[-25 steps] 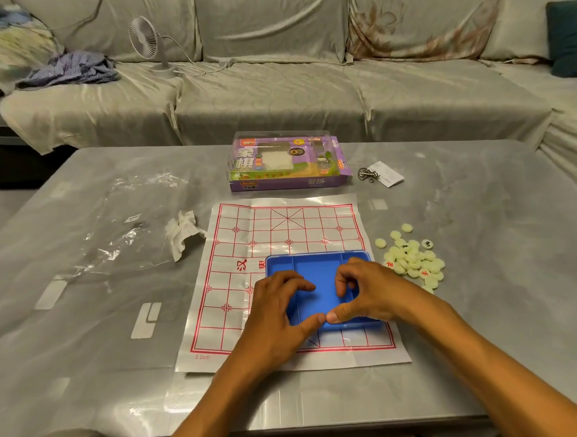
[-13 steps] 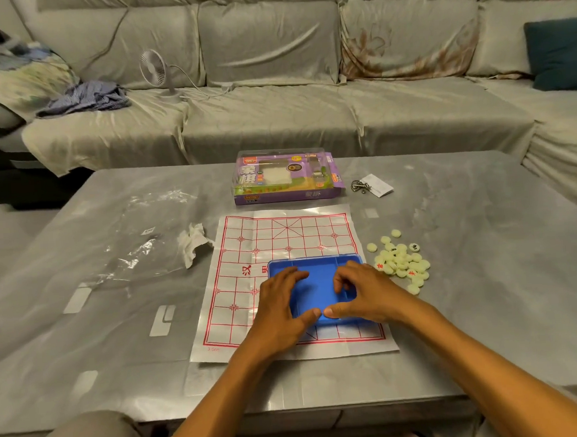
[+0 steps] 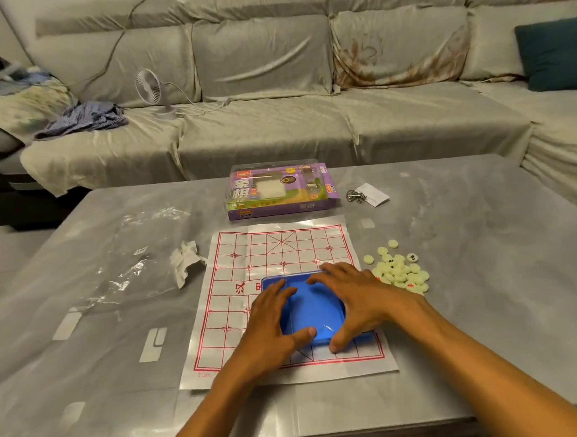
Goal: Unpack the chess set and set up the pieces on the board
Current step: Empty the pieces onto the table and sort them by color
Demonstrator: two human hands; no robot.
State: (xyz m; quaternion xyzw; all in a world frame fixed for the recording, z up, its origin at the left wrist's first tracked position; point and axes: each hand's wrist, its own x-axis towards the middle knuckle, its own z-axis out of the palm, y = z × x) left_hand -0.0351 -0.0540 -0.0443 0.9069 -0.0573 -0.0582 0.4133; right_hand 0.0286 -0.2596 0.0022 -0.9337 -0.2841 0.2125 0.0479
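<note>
A grey table [image 3: 469, 274] carries a paper chess board [image 3: 275, 253] near the middle of its near edge, red grid up. A purple box [image 3: 279, 193] lies beyond it toward the far edge. On the board's near half rests a blue tray [image 3: 315, 313]. The left hand [image 3: 270, 324] and right hand [image 3: 359, 301] lie on the tray, fingers spread and nearly straight, thumbs at its near rim. Pale chess pieces [image 3: 400, 270] are heaped just right of the board.

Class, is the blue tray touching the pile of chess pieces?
Apart. The head view shows bare board paper between the blue tray and the pile of chess pieces.
</note>
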